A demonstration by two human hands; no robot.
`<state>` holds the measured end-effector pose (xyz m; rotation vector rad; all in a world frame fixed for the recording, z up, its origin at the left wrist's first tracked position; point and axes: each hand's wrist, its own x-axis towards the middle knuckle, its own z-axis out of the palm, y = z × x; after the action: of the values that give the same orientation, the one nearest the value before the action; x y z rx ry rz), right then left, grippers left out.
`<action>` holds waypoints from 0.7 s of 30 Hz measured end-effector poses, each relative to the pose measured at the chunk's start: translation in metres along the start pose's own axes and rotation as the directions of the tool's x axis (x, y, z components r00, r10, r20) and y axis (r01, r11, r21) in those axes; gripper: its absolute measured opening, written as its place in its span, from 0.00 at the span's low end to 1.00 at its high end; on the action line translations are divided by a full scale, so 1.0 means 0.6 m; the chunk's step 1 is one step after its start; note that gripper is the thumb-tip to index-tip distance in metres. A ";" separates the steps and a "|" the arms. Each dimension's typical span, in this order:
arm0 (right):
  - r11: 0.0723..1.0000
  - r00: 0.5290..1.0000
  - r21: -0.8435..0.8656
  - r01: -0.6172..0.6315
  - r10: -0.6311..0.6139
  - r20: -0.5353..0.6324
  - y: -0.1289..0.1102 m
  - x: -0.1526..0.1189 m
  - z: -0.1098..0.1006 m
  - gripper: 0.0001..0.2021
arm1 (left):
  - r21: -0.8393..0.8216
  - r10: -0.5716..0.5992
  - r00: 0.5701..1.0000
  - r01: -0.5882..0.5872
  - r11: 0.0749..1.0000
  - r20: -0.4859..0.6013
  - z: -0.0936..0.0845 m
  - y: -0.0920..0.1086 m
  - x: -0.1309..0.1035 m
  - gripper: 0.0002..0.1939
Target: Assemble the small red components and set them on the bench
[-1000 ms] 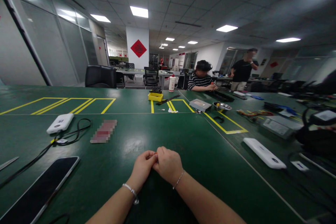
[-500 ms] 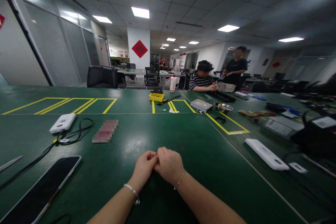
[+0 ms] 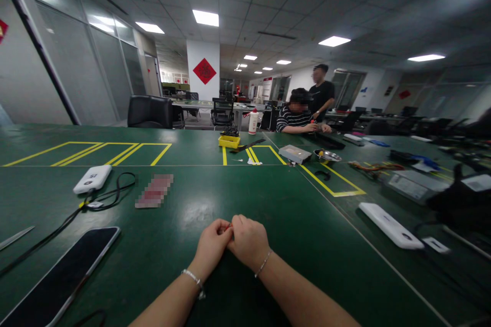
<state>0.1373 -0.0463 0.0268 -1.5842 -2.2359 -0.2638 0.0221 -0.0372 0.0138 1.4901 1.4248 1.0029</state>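
Note:
My left hand (image 3: 213, 240) and my right hand (image 3: 249, 239) meet over the near middle of the green table (image 3: 161, 245), fingertips pinched together. A tiny bit of something red shows between them; the fingers hide the rest, so I cannot make out what it is. Both hands are closed, with a bracelet on each wrist. Left of them lies a large dark phone (image 3: 65, 276). Beyond it are a white power bank (image 3: 92, 179) with a black cable and a blurred reddish card (image 3: 155, 191).
On the right lie a white device (image 3: 390, 225) and a grey metal box (image 3: 411, 185). Farther off are a yellow tray (image 3: 229, 142), a flat grey box (image 3: 294, 154) and a metal bowl (image 3: 327, 155). A person in stripes sits across; another stands behind.
The standing person has moved left, closer behind the seated one, whose other hand now shows. A speck of red has appeared between my fingertips. My hands have hardly moved.

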 end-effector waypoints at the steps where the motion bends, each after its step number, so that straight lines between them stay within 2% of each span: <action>1: 1.000 1.000 0.000 -0.005 0.005 0.000 0.001 0.000 0.003 0.06 | -0.007 -0.006 1.000 0.006 1.000 -0.003 0.000 0.000 0.000 0.09; 11: 1.000 1.000 0.004 0.006 -0.006 0.011 0.001 0.001 0.001 0.06 | -0.034 0.007 0.999 -0.008 0.999 -0.032 -0.001 0.006 -0.002 0.08; 21: 1.000 0.999 0.002 0.023 -0.023 0.038 -0.001 0.001 -0.003 0.07 | -0.025 0.022 1.000 -0.022 0.999 -0.013 -0.001 0.000 0.000 0.08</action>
<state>0.1370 -0.0467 0.0287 -1.5766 -2.2832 -0.2402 0.0214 -0.0374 0.0138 1.4863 1.4027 1.0421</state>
